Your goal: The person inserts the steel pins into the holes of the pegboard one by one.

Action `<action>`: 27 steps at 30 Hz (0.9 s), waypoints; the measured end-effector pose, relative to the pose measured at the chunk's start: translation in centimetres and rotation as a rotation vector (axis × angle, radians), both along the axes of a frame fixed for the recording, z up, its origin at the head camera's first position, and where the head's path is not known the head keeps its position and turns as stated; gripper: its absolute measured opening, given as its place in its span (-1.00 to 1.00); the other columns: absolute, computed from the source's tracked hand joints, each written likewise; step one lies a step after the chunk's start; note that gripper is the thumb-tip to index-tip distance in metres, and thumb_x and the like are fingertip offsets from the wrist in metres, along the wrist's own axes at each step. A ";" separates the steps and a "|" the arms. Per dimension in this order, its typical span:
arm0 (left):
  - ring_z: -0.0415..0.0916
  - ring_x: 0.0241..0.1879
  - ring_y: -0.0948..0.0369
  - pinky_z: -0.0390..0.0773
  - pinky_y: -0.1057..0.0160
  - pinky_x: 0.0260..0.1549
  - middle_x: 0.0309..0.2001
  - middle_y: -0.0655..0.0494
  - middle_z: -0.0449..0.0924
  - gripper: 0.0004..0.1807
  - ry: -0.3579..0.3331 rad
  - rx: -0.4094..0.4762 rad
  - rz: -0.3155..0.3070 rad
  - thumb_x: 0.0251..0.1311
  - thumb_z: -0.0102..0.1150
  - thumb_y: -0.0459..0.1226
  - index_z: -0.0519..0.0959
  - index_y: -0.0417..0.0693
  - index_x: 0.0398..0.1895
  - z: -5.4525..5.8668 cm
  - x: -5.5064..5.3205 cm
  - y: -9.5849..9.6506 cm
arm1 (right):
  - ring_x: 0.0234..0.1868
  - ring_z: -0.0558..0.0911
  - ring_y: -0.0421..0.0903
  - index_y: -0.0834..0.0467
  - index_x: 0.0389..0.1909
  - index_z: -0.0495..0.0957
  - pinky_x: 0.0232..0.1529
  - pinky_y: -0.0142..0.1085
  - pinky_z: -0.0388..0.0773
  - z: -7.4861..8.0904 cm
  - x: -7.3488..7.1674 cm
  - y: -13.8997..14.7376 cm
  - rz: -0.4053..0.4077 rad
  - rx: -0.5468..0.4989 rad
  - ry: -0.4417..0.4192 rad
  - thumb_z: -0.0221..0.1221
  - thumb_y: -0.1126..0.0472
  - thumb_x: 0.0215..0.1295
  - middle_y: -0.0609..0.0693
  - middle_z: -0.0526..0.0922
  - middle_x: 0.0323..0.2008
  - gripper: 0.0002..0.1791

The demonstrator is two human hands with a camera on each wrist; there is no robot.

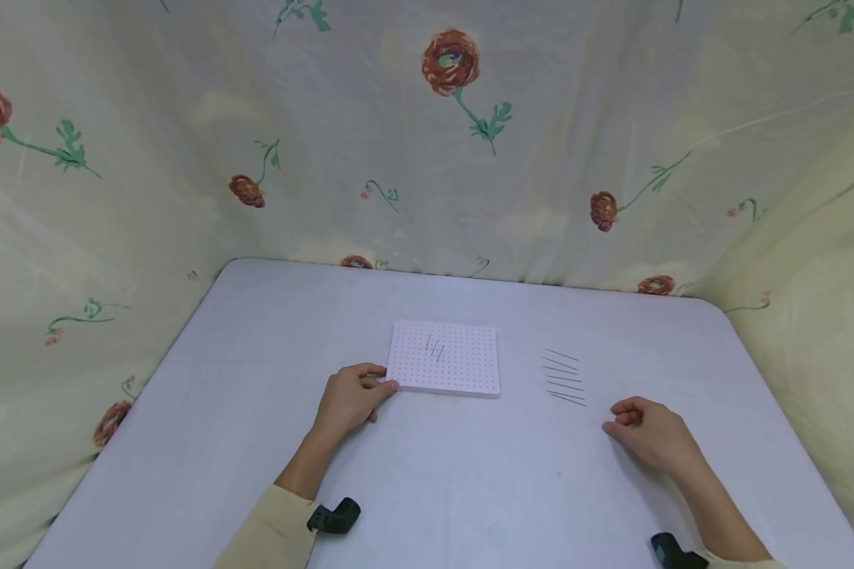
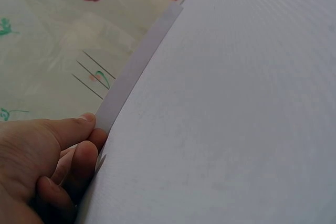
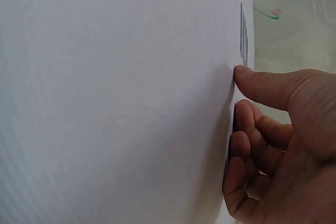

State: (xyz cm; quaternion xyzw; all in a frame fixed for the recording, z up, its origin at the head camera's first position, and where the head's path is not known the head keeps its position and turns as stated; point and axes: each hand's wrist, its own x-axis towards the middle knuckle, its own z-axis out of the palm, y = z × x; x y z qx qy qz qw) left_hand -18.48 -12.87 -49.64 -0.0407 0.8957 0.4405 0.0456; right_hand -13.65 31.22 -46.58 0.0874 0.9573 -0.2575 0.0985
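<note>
A white board with rows of small holes [image 1: 462,359] lies flat on the table, with three thin dark pins [image 1: 434,348] standing in its left half. My left hand [image 1: 351,397] holds the near left corner of this board between thumb and fingers. In the left wrist view, the thumb [image 2: 76,129] rests at the board's edge [image 2: 134,72], and the three pins rise beyond it. Several more thin pins [image 1: 565,378] lie in a loose row to the right of the board. Just right of them, my right hand [image 1: 650,433] rests low at the tabletop, fingers loosely curled, holding nothing.
The table has a white cover [image 1: 462,482] and rounded far corners. A pale curtain with printed flowers [image 1: 526,158] hangs round the back and sides. Dark wrist cameras sit on the left wrist [image 1: 334,516] and right wrist [image 1: 675,552].
</note>
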 end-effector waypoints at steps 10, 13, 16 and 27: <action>0.48 -0.78 0.25 0.33 0.31 -0.62 -0.45 0.13 0.77 -0.54 -0.005 0.001 0.001 0.26 0.39 -0.10 0.64 -0.13 0.15 0.0 -0.1 -0.3 | -0.22 0.60 0.00 0.32 -0.03 0.58 -0.20 -0.19 0.40 0.0 -0.4 -0.8 0.001 0.008 0.013 0.30 0.07 0.33 0.10 0.69 -0.26 -0.60; 0.48 -0.78 0.26 0.34 0.31 -0.62 -0.45 0.13 0.76 -0.55 -0.003 0.008 0.003 0.26 0.38 -0.11 0.64 -0.13 0.15 0.0 0.0 -0.3 | -0.22 0.59 0.00 0.31 -0.04 0.59 -0.21 -0.19 0.40 -0.2 -0.6 -1.0 0.001 0.014 0.022 0.30 0.06 0.34 0.09 0.68 -0.27 -0.61; 0.47 -0.79 0.26 0.34 0.31 -0.62 -0.45 0.12 0.77 -0.54 -0.004 0.016 0.001 0.26 0.38 -0.11 0.64 -0.14 0.15 0.0 0.0 -0.2 | -0.25 0.58 -0.02 0.31 -0.05 0.59 -0.23 -0.21 0.39 -0.3 -0.7 -1.3 0.001 0.019 0.028 0.30 0.07 0.34 0.08 0.68 -0.29 -0.62; 0.48 -0.79 0.26 0.35 0.31 -0.61 -0.44 0.12 0.77 -0.53 -0.007 0.012 -0.006 0.26 0.38 -0.10 0.64 -0.14 0.15 0.1 0.0 -0.1 | -0.27 0.59 -0.03 0.29 -0.11 0.64 -0.24 -0.23 0.40 -0.3 -1.2 -3.0 0.029 0.009 0.060 0.28 0.12 0.34 0.07 0.71 -0.32 -0.70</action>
